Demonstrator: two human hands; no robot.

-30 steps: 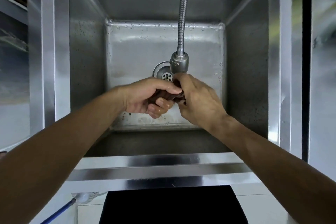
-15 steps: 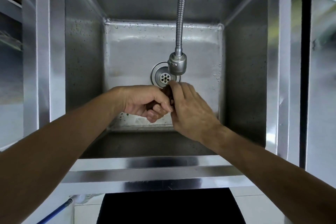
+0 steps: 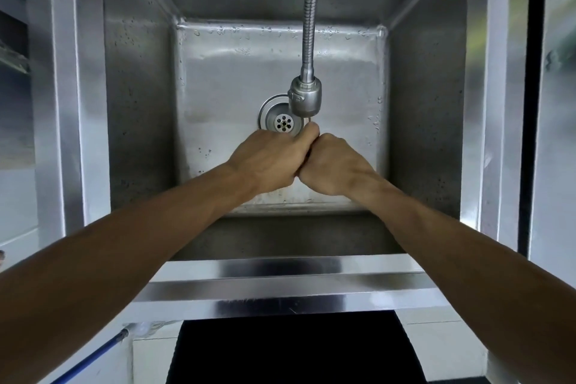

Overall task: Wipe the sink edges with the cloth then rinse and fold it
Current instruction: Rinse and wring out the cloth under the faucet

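While both forearms reach in from the near edge of the sink (image 3: 280, 271), the 2 fists meet over the middle of the basin floor. Far left, a blue hose (image 3: 90, 358) runs diagonally below the near-left corner of the sink. Next comes the left hand (image 3: 269, 162), its grip closed into a fist, knuckles up, the thumb side pressed against the other hand. Just beyond its knuckles lies the round drain (image 3: 280, 120), its perforated strainer partly covered by the sprayer head. At the seam where the fists touch, only a thin dark sliver of the cloth (image 3: 308, 151) shows; the rest is hidden inside the fingers, so how it is bunched cannot be told. Above that seam hangs the sprayer head (image 3: 305, 97) on its ribbed flexible hose (image 3: 309, 9), which drops from the far edge. The right hand (image 3: 336, 165) is likewise clenched shut, pushed against the left. Water droplets dot the far edge of the basin floor.
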